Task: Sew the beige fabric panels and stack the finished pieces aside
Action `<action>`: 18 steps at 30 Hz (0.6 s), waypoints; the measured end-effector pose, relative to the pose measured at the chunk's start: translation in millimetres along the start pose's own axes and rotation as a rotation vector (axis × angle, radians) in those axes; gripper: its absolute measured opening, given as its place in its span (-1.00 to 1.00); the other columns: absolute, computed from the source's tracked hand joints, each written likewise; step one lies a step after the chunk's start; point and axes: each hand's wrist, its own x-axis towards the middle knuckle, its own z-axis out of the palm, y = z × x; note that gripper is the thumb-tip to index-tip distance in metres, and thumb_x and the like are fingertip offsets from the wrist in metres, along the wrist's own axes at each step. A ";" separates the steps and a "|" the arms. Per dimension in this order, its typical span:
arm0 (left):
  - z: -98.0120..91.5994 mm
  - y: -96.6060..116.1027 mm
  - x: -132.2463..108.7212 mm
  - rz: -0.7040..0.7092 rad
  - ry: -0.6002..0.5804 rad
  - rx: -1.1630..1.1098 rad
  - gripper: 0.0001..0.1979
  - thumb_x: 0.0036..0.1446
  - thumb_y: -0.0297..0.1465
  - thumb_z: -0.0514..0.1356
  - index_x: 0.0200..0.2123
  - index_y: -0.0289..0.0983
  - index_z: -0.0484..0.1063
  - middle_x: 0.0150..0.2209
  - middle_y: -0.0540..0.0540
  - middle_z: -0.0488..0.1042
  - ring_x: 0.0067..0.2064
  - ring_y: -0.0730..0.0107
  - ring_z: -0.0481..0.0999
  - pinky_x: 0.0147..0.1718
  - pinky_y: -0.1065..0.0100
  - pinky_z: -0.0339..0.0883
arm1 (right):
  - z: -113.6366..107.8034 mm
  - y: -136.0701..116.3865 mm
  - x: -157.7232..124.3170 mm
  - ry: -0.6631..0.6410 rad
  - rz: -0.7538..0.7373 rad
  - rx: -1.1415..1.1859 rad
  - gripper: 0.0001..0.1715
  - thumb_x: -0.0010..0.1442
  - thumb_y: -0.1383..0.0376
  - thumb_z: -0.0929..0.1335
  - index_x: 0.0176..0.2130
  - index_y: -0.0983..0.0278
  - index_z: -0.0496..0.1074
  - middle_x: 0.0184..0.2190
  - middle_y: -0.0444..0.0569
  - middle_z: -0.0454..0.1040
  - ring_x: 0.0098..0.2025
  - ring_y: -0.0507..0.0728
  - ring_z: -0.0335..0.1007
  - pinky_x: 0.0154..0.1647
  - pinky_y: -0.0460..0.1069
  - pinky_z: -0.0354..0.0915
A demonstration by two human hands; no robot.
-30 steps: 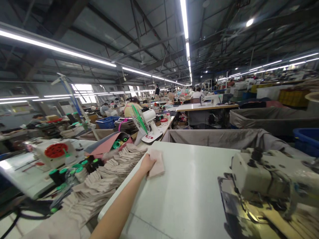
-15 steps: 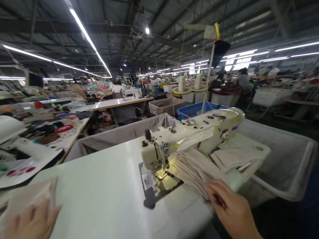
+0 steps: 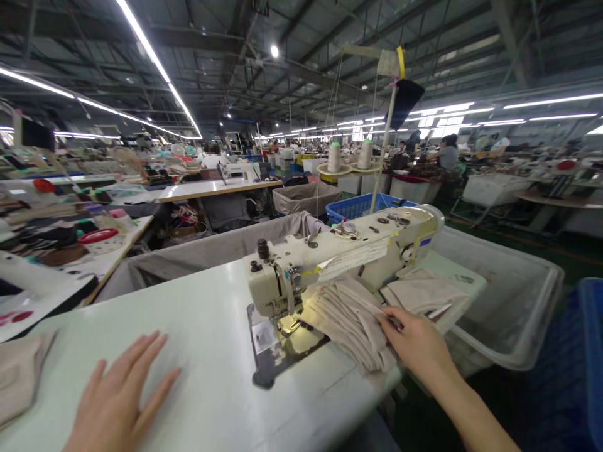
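Observation:
On the right side of the table, a stack of beige fabric pieces (image 3: 346,317) lies in folds beside the needle area of the sewing machine (image 3: 330,257). My right hand (image 3: 409,336) pinches the stack's right edge between thumb and fingers. My left hand (image 3: 120,392) is over the pale tabletop (image 3: 198,351), fingers spread, holding nothing. To its left, and apart from it, lies a folded beige fabric piece (image 3: 21,376), cut off by the view's edge. More beige fabric (image 3: 419,294) rests behind my right hand, by the machine's base.
A translucent plastic bin (image 3: 513,295) stands off the table's right end, with a blue crate (image 3: 584,351) beyond it. Behind the machine are a cloth-lined bin (image 3: 226,251), a blue basket (image 3: 339,210) and a thread stand with thread cones (image 3: 334,157). Another machine (image 3: 42,282) stands at left.
My left hand has left the folded fabric at left and moved right over the tabletop. My right hand stays at the stack's edge. The view has shifted slightly right.

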 end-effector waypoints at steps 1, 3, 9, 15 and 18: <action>3.5 14.3 -2.0 0.019 0.078 -0.033 -0.30 0.25 -0.09 -0.06 0.34 0.46 -0.38 0.36 0.38 0.13 0.28 -0.13 0.32 0.26 -0.37 0.04 | -2.8 3.6 5.7 0.010 0.015 0.021 -0.62 0.29 0.10 0.24 -0.25 0.17 0.58 -0.41 -0.06 0.64 -0.37 0.19 0.57 -0.35 -0.01 0.37; 6.9 46.5 -5.9 0.122 0.133 -0.108 -0.32 0.26 -0.15 0.03 0.38 0.34 -0.16 0.34 0.20 0.24 0.24 -0.02 0.40 0.31 -0.21 0.08 | -10.3 11.4 18.4 0.025 0.030 0.062 -0.55 0.31 0.05 0.21 -0.29 0.20 0.57 -0.42 -0.06 0.63 -0.35 0.17 0.57 -0.35 -0.03 0.37; 26.7 136.7 -14.2 0.354 0.026 -0.328 -0.39 0.30 -0.25 0.07 0.38 0.09 0.05 0.26 -0.02 0.38 0.28 0.12 0.36 0.37 -0.01 0.09 | -29.5 16.9 40.9 0.041 0.017 0.055 -0.55 0.30 0.05 0.22 -0.25 0.21 0.59 -0.33 -0.05 0.65 -0.26 0.17 0.58 -0.31 -0.05 0.34; 50.6 222.6 4.4 0.560 -0.141 -0.498 -0.41 0.30 -0.29 0.11 0.37 -0.12 0.13 0.32 -0.15 0.29 0.35 0.06 0.24 0.33 0.00 0.17 | -22.9 -22.5 28.2 0.042 -0.040 -0.124 -0.68 0.30 0.14 0.27 -0.18 0.14 0.59 -0.36 -0.06 0.65 -0.33 0.20 0.58 -0.38 -0.01 0.28; 46.1 257.8 20.0 0.551 -0.201 -0.506 -0.36 0.26 -0.35 0.17 0.37 -0.24 0.11 0.36 -0.24 0.21 0.38 0.01 0.16 0.33 -0.05 0.16 | -11.3 -43.3 14.7 -0.015 -0.132 -0.198 -0.73 0.25 0.12 0.35 -0.13 0.15 0.58 -0.29 -0.04 0.66 -0.34 0.19 0.58 -0.39 -0.02 0.29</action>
